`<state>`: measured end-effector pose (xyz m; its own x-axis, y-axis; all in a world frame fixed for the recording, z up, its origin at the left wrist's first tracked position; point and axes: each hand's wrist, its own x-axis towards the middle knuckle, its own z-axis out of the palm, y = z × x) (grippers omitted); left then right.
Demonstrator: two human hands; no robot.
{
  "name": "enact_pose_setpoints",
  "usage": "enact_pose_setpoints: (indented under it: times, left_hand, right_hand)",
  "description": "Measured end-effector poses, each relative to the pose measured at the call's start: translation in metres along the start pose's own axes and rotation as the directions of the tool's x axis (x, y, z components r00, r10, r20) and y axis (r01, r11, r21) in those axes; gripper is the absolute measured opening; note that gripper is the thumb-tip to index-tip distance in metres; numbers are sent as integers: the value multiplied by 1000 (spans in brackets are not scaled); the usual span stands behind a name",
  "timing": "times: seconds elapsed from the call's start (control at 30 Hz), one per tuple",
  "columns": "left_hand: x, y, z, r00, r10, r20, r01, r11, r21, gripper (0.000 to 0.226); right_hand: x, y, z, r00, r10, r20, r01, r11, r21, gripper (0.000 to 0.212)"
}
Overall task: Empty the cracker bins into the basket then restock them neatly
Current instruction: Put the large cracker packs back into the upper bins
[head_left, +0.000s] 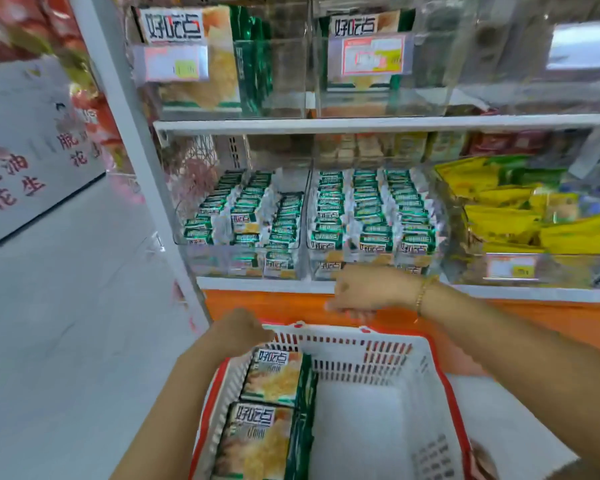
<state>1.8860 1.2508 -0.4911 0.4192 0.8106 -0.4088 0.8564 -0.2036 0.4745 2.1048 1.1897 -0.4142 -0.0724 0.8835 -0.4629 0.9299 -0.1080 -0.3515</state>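
Cracker packs [271,379] lie along the basket's [361,362] left wall. Your left hand [241,329] meets its far-left corner, grip unclear. Your right hand [364,292] hovers loosely curled, empty, above its far rim.

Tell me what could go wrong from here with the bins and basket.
The two cracker bags sit only against the left wall of the basket, so they may tip into the bare side. The small packs in the left bin sit in tight rows; a hasty grab by the right hand could scatter them.
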Motion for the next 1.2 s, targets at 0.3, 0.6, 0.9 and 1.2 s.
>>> enact_pose_setpoints:
  times: [0.3,0.6,0.9,1.2]
  left_hand:
    - [-23,-86,104,904,-313,-291,330,944,8,48]
    - [-19,-120,113,880,-412,-236,406,911,-78,22]
    - [-21,-118,98,870,-478,-121,441,864,-243,34]
    - [-54,-1,-27,830,-30,-557,-221,899,-378,36]
  right_hand:
    - [73,28,264,841,120,527,-512,491,705,114]
    - [82,-11,314,891,164,424,-443,103,891,147]
    - [88,-16,295,917,116,380,-397,203,895,127]
    - [-20,10,92,990,-141,-18,55,268,962,67]
